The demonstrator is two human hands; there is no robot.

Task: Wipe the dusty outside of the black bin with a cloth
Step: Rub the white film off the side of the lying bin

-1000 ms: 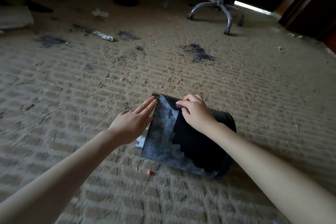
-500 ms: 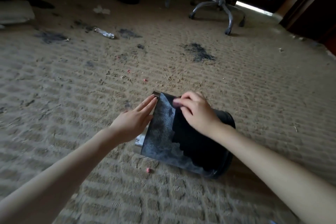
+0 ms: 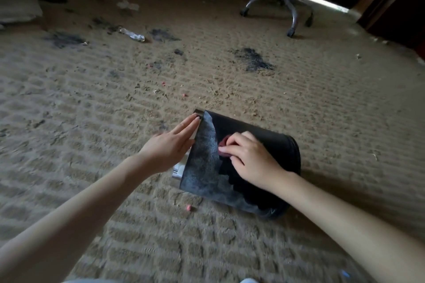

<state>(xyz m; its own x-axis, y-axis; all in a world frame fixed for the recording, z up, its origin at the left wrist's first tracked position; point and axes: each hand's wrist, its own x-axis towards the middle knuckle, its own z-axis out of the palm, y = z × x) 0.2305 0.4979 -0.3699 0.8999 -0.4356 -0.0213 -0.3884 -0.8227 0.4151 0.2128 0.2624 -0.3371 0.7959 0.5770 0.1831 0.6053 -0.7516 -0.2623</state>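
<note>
bin (image 3: 253, 135) on carpet (image 3: 92, 122) | debris (image 3: 253, 60) beyond | office chair (image 3: 282, 0) far

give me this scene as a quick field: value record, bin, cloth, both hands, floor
bin: black cylindrical bin lying on its side, metal rim toward the left hand
dust: grey dusty patch near the rim; the rest looks wiped black
cloth: small reddish-pink cloth pressed on the bin's side
right hand: holding the cloth
left hand: flat, fingers extended, against the rim end
floor: tan ribbed carpet with dark stains and scattered debris
</note>
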